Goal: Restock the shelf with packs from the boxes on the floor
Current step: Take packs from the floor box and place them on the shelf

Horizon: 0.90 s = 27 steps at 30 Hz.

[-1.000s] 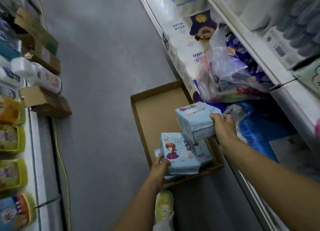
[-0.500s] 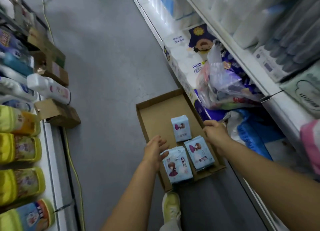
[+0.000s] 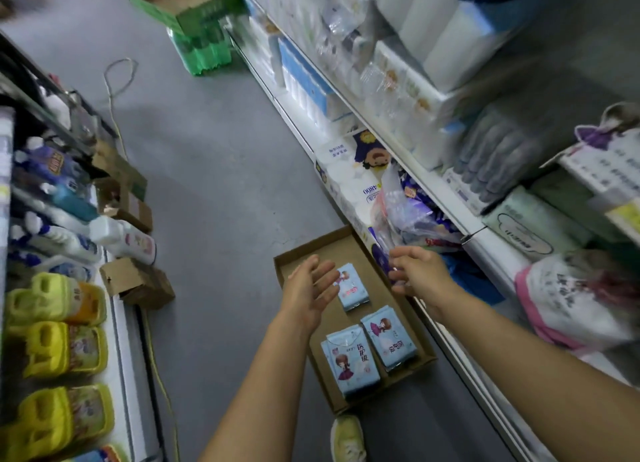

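Grip: left hand [image 3: 313, 286] and right hand [image 3: 417, 274] both wide, empty, above the cardboard tray [image 3: 304, 250] on the floor. Three light-blue packs [image 3: 351, 288] lie inside. Recommend lowering squarely, clasping one pack flat before lifting toward the shelf [image 3: 446, 188].

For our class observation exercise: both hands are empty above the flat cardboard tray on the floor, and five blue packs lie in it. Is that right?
Not quite. The head view shows three blue packs in the cardboard tray, not five. The rest holds: the left hand and right hand are empty above it.
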Each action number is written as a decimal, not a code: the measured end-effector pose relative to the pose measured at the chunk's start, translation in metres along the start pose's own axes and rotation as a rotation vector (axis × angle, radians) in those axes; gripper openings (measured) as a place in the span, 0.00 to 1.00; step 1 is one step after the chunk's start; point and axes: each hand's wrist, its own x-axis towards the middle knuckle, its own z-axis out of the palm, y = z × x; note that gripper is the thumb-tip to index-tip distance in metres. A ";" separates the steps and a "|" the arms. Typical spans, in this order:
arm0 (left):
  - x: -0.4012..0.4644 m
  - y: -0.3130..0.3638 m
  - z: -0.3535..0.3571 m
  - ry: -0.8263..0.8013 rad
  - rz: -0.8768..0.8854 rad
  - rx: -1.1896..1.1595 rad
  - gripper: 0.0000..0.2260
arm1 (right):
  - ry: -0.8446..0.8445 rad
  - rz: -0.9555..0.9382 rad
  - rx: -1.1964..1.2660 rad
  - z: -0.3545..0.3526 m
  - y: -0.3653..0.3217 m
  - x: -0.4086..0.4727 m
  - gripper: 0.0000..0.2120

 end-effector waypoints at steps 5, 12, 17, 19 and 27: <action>-0.056 0.024 0.035 -0.102 0.056 0.026 0.15 | -0.007 -0.083 0.139 -0.023 -0.043 -0.059 0.10; -0.153 0.041 0.090 -0.295 0.169 0.108 0.14 | 0.045 -0.241 0.203 -0.080 -0.084 -0.154 0.11; -0.224 0.039 0.123 -0.405 0.233 0.188 0.09 | 0.092 -0.355 0.250 -0.130 -0.096 -0.226 0.10; -0.251 0.038 0.136 -0.450 0.285 0.231 0.09 | 0.129 -0.405 0.248 -0.150 -0.098 -0.252 0.10; -0.352 0.026 0.200 -0.666 0.456 0.348 0.08 | 0.304 -0.580 0.218 -0.224 -0.100 -0.333 0.10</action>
